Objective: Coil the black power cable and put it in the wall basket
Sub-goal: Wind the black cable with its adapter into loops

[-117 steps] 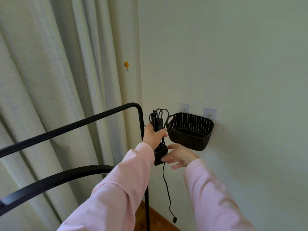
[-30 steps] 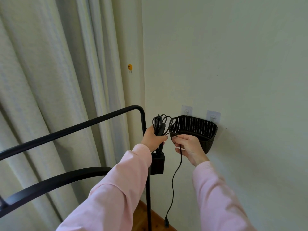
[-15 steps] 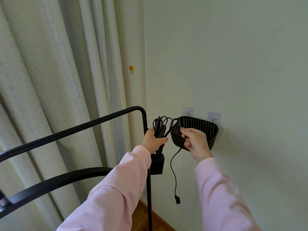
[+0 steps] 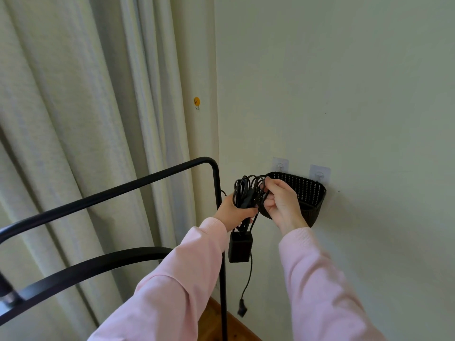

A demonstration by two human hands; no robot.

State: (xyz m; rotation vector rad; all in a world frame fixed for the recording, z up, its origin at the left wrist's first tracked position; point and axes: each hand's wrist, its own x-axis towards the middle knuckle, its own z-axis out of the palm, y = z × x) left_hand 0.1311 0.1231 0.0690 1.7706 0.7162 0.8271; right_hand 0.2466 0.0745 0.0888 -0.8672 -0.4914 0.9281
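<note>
The black power cable (image 4: 246,190) is gathered into several loops that stick up above my left hand (image 4: 234,211), which grips the bundle. Its black adapter block (image 4: 240,247) hangs just below that hand, and a loose tail drops to a small plug (image 4: 242,311) near the floor. My right hand (image 4: 282,205) pinches a strand of the cable at the right side of the loops. Behind my right hand a dark woven wall basket (image 4: 310,193) hangs from two clear adhesive hooks; my hand hides its left part.
A black metal rack (image 4: 216,183) with a vertical post stands just left of my left hand, its rails running off to the left. Pale curtains (image 4: 86,119) hang behind it. A yellow hook (image 4: 196,102) sits on the wall. Wooden floor (image 4: 216,323) shows below.
My right hand has brought the strand left and up to the loops in my left hand. The hanging tail is shorter and its plug has swung a little left.
</note>
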